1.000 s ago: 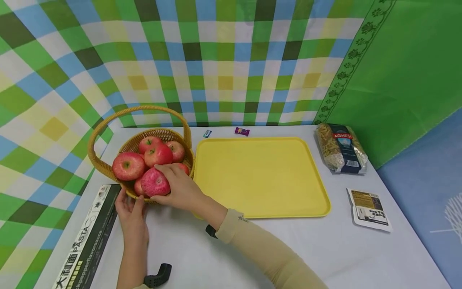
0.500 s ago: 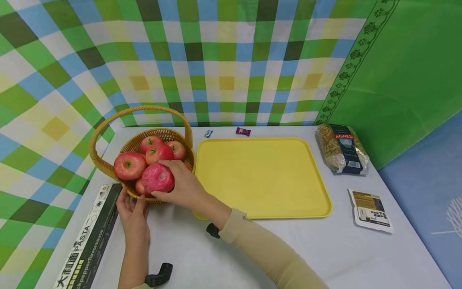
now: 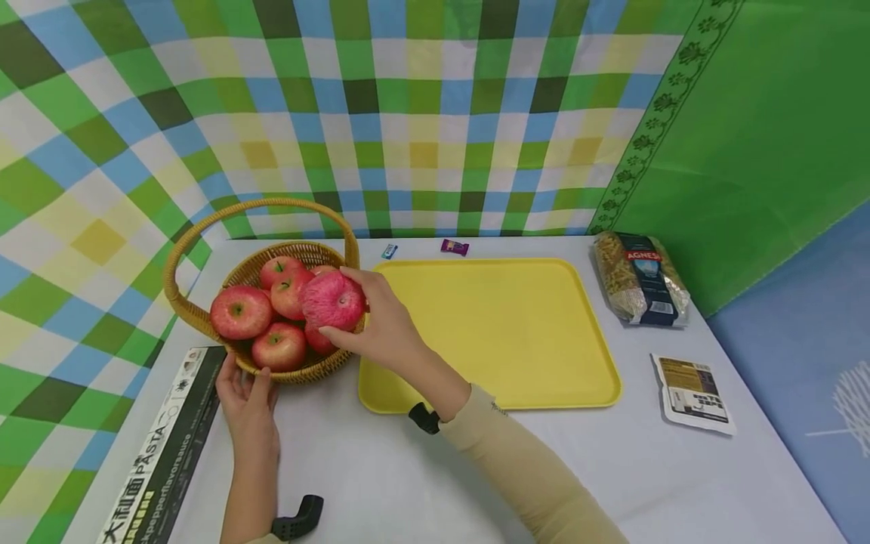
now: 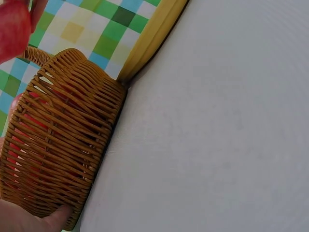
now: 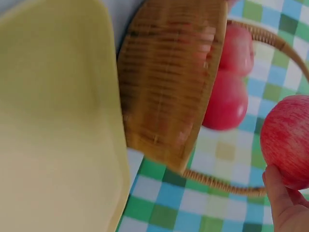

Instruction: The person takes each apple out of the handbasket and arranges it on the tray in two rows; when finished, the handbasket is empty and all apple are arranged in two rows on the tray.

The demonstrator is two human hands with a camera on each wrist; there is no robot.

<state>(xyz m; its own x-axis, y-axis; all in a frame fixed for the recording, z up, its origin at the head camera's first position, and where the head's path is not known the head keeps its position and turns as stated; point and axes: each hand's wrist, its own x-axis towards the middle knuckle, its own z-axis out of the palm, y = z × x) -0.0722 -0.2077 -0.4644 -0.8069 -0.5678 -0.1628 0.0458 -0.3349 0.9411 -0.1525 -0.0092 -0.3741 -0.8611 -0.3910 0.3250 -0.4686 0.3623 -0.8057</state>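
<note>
Currently right grip (image 3: pixel 384 321) pinching a red apple (image 3: pixel 331 301) above the wicker basket (image 3: pixel 326 368).
Left grip (image 3: pixel 246 397) holds the basket at its near left edge; more apples (image 3: pixel 279 347) sit inside. Yellow tray (image 3: pixel 489 332) just beside it on white worktop (image 3: pixel 353 468), pasta bag (image 3: pixel 642 279) right of tray.

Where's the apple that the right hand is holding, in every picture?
Head: the held apple is left of the middle, in the right hand.
Left wrist: the held apple is in the top left corner, cut off.
Right wrist: the held apple is at the right edge, cut off.
Shared landmark: the wicker basket.
</note>
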